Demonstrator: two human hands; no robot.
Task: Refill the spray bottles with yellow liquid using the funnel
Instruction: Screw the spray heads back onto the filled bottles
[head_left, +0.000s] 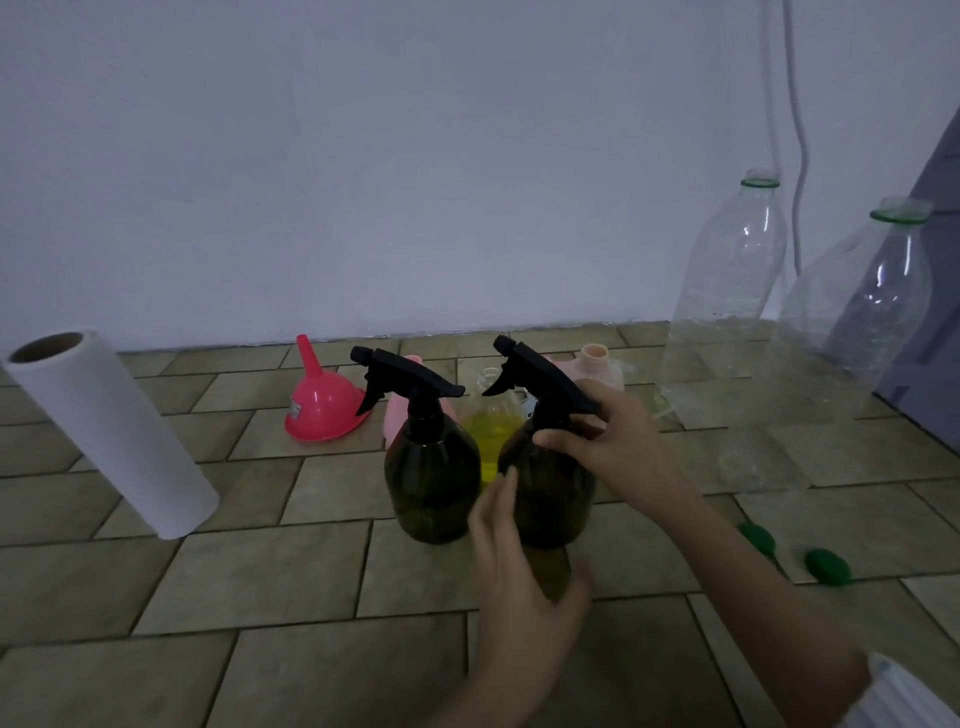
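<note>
Gripping the right dark green plastic spray bottle (550, 483): right hand (618, 441) round its neck, left hand (519, 566) cupping its base.

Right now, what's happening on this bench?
A person is working on the right-hand dark green spray bottle: the right hand grips its neck under the black trigger head, and the left hand holds its lower body. The second dark green spray bottle stands untouched beside it. Both trigger heads are on. The red plastic funnel lies mouth-down behind them, unused.
</note>
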